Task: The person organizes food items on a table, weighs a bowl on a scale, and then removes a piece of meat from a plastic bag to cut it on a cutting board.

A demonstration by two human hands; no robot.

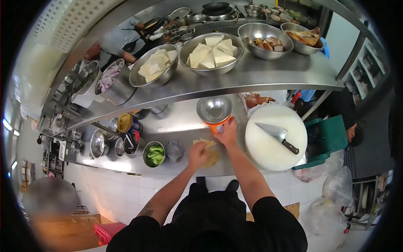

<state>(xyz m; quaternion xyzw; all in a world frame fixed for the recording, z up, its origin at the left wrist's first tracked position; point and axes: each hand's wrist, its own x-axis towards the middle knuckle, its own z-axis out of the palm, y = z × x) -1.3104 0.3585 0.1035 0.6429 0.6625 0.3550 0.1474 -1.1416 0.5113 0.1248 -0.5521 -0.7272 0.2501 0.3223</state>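
My left hand (pixel 198 155) is closed on a tan, crumpled cloth-like sheet (pixel 212 158), which spreads out on the steel counter beside and under it. My right hand (pixel 228 135) has its thumb and fingers apart around the near right side of an orange base (pixel 215 127). Resting on that base is a round steel bowl (pixel 214 108) with nothing visible inside. To the left of my left hand lie a crumpled grey plastic bag (pixel 174 150) and a steel bowl of cut green vegetables (pixel 155 155).
A cleaver (pixel 279 136) lies on the round white chopping board (pixel 272 153) to my right. A steel shelf (pixel 268 75) overhead carries bowls of white tofu-like slabs (pixel 214 53) and meat pieces (pixel 268 43). Another person (pixel 119 40) stands beyond; a green crate (pixel 325 136) is at right.
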